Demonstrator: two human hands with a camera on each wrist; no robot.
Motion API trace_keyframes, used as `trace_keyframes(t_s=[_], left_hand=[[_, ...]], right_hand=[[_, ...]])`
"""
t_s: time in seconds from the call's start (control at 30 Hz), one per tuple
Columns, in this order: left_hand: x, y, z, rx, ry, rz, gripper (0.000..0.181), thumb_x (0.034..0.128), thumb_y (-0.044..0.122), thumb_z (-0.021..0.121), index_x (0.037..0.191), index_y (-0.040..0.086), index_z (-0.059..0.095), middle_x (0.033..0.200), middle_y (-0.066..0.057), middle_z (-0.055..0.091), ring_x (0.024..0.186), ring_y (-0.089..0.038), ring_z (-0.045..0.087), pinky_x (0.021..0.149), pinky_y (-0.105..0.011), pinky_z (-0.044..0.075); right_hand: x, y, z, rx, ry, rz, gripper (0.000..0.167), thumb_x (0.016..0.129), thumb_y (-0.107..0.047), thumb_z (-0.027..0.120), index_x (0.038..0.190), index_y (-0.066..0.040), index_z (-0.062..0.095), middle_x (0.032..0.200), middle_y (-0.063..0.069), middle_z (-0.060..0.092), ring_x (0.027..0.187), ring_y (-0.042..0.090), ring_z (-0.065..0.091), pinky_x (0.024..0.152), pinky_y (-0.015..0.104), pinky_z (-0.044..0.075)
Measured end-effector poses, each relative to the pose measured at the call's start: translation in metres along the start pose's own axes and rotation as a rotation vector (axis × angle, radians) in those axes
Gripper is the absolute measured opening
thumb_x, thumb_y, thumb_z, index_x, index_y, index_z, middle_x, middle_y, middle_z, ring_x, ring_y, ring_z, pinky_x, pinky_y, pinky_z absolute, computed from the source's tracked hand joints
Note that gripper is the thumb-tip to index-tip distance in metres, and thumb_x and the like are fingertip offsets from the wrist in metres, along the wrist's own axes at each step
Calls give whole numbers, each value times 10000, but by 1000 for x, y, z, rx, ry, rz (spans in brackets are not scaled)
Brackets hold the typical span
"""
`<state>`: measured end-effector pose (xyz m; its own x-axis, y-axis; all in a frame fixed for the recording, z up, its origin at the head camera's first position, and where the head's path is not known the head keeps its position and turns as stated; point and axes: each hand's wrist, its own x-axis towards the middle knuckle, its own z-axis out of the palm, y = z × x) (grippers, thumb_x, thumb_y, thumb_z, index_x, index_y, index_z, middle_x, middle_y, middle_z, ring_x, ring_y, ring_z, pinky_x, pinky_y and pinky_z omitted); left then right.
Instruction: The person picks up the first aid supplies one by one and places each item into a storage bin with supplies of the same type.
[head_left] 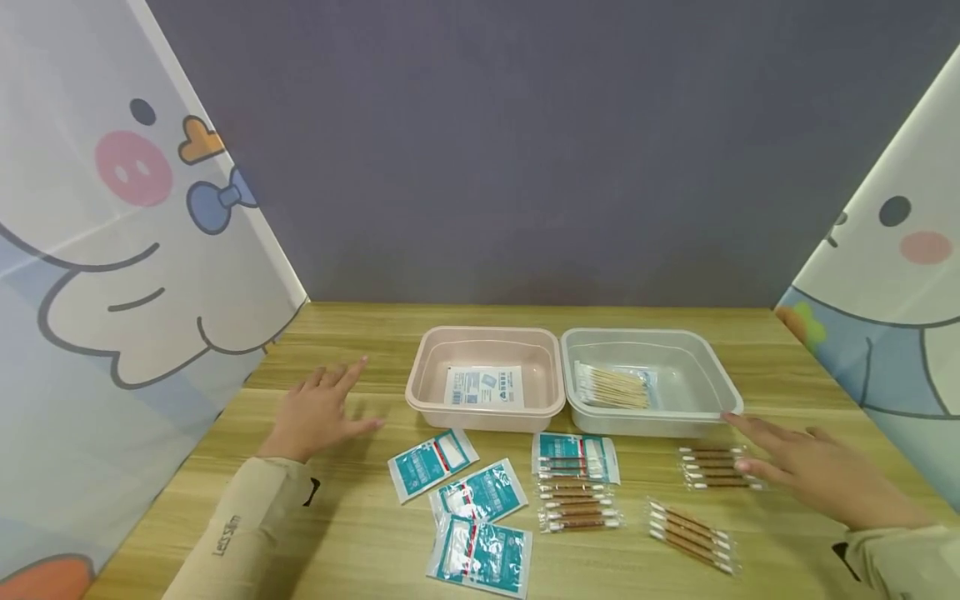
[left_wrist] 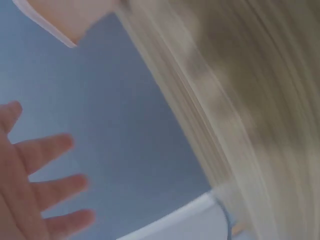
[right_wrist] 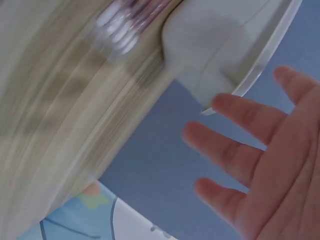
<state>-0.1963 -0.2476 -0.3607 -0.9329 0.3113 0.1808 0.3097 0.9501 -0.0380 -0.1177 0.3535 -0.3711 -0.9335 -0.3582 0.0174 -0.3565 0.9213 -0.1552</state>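
Note:
My left hand [head_left: 318, 415] hovers with spread fingers over the table, left of the pink basin [head_left: 487, 421], and holds nothing. A white printed packet [head_left: 484, 387] lies in that basin. On the other side, my right hand [head_left: 821, 471] is spread beside the white basin [head_left: 645, 425], its fingertips near the basin's front right corner; whether they touch it I cannot tell. Inside sits a clear bag of wooden cotton swabs [head_left: 615, 388]. A strip of brown-filled swabs [head_left: 712, 467] lies by the right thumb. In the left wrist view, the fingers [left_wrist: 50, 192] are straight and apart.
Several teal-and-white packets [head_left: 432, 463] lie in front of the pink basin. Another teal packet [head_left: 611, 457] is partly under brown swab strips [head_left: 577, 504], with one more strip [head_left: 692, 535] to their right. A grey wall [head_left: 525, 167] stands behind; cartoon-printed panels [head_left: 135, 275] flank the table.

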Motion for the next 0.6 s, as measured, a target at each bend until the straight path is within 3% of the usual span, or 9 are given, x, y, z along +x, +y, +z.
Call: trace_keyframes(t_s=[0.07,0.13,0.23,0.3,0.4,0.5,0.6], left_hand=[[2,5,1,-113,-21,-14,946,804,627,625,1500,76,298,1217,-265,594,1085,-495,551,775,-593,482],[4,8,2,-231,-49,-39,935,822,590,632,1510,73,267,1177,-257,619,994,-457,610,713,-557,507],[8,14,3,-423,-102,-93,922,856,563,617,1528,79,212,1196,-246,615,1024,-439,607,796,-568,482],[11,18,4,-557,-124,-140,906,873,547,611,1534,89,193,1282,-236,566,1098,-439,572,875,-597,438],[16,23,6,-720,-138,-200,881,900,503,605,1536,76,170,1252,-238,586,1140,-428,548,922,-591,415],[22,27,9,-871,-143,-263,873,918,439,614,1539,66,126,1197,-244,614,1057,-388,603,924,-562,429],[26,30,10,-999,-155,-314,884,927,392,619,1543,72,71,1171,-241,628,954,-346,639,940,-554,420]], right_hand=[[1,-1,-2,69,-22,-19,625,972,-342,552,1512,-160,296,1256,205,593,953,362,655,838,672,369],[2,-3,-4,149,-59,-27,616,985,-313,537,1518,-147,279,1232,219,603,923,359,661,824,646,404],[3,-5,-3,220,-84,-44,604,996,-277,521,1528,-161,258,1216,259,596,924,380,653,798,613,446],[5,-7,-3,221,-77,-65,613,994,-263,525,1534,-194,243,1205,268,597,911,354,658,775,581,468],[9,-11,-1,218,-41,-120,654,974,-236,561,1538,-236,229,1187,231,622,900,279,667,747,479,509],[15,-17,0,242,-2,-188,717,942,-210,608,1540,-254,216,1206,235,611,905,206,665,713,378,521],[22,-22,3,342,5,-263,775,920,-151,635,1545,-250,188,1189,281,598,931,130,649,696,313,524]])
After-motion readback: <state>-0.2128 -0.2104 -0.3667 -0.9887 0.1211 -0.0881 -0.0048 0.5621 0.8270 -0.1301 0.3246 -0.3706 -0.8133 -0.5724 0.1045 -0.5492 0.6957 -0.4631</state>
